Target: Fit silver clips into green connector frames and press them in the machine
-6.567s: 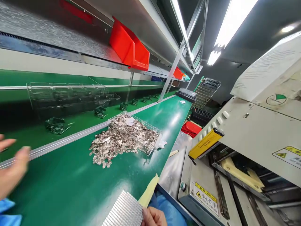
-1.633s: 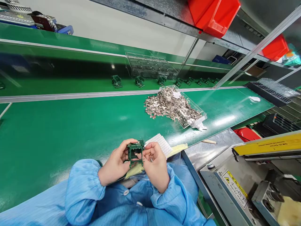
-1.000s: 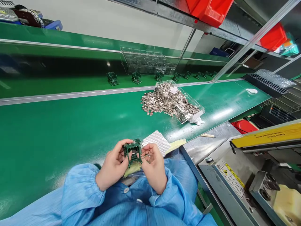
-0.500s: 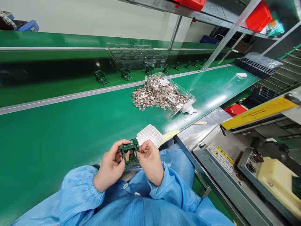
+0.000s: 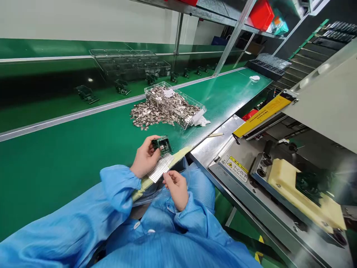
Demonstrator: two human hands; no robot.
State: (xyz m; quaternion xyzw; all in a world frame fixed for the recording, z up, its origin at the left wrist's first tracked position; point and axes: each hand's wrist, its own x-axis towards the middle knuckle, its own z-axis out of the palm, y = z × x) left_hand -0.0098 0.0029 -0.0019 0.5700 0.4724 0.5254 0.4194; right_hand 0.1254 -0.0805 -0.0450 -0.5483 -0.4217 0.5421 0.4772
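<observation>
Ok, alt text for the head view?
The left hand holds a boxy green frame near a white gridded sheet, the right hand beside its edge. Beyond, small silvery pieces lie in and around a clear plastic tray.

Small metallic pieces [image 5: 150,113] lie heaped on a green workbench [image 5: 69,160] in a factory workshop, beside a machine [image 5: 329,96] bearing an "INJURE HAND" warning label [image 5: 236,168], a red bin [image 5: 261,15] shelved above.

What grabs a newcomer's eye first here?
Probably the heap of small metallic pieces in and beside the clear tray on the green bench, mid-picture. Next, the bright yellow bar on the machine at right. Then the green part in the left hand, at the silvery gridded sheet's far end.
</observation>
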